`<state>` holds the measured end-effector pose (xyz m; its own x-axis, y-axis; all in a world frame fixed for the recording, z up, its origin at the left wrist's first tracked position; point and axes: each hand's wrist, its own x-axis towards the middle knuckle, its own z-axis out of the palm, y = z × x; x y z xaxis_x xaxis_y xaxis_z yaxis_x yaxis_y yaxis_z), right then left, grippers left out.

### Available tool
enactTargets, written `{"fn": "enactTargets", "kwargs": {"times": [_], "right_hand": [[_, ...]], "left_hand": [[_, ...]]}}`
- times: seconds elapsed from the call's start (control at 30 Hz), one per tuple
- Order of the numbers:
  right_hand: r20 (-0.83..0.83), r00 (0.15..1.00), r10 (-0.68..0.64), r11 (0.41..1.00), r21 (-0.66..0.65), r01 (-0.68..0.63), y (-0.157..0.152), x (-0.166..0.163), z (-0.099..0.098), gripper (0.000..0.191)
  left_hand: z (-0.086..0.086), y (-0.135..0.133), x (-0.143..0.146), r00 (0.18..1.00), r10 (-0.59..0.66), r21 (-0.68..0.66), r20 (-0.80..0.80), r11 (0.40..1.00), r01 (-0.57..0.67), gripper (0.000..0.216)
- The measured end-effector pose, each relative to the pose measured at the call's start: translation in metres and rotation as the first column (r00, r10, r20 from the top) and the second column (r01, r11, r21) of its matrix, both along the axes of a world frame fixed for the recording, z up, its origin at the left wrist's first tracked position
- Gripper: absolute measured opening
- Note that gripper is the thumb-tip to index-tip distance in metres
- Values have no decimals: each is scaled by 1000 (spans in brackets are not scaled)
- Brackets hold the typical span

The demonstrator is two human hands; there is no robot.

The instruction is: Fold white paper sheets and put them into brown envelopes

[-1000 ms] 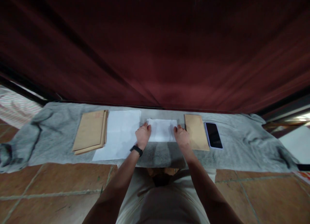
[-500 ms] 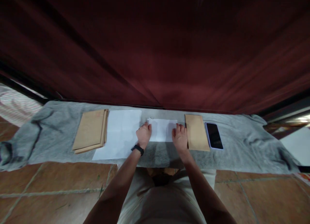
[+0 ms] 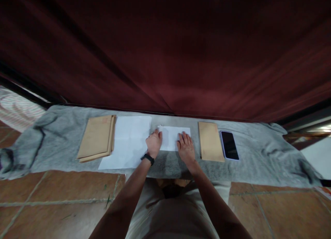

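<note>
A folded-looking white sheet of paper lies crosswise in front of me on a grey cloth. At its left edge my left hand, with a dark band on the wrist, is closed, thumb and fingers pinching the paper's edge. My right hand rests flat over the right part of the paper, fingers stretched out and slightly spread. Left of my left hand lies a larger white paper sheet, partly under a stack of brown envelopes. A single brown envelope lies right of my right hand.
A phone in a pale purple case lies to the right of the single envelope. Behind the cloth-covered surface hangs a dark red curtain. Tiled floor shows below the front edge.
My right hand has moved left from the paper's right edge onto its face, and its fingers have straightened and flattened. My left hand stays at the left edge.
</note>
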<state>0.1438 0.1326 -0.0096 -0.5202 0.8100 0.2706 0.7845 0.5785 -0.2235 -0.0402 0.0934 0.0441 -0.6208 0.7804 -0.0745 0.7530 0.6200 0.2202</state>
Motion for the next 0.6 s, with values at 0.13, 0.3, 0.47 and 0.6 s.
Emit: {"fn": "enactTargets", "kwargs": {"times": [0.13,0.3,0.47,0.6], "right_hand": [[5,1000,-9,1000,-2,9,0,-1,-2,50],[-3,1000,-2,1000,-10,2,0,-2,-1,50],[10,1000,4,1000,-24,-3,-1,-2,2,51],[11,1000,19,1000,-18,-19,-3,1,2,51]], "left_hand": [[4,-3,0,999,40,36,16,999,-41,42],[5,-15,21,983,-81,218,-163,969,116,46],[-17,-16,56,906,-397,220,-143,880,421,52],[-37,-14,60,906,-407,178,-119,889,423,54]]}}
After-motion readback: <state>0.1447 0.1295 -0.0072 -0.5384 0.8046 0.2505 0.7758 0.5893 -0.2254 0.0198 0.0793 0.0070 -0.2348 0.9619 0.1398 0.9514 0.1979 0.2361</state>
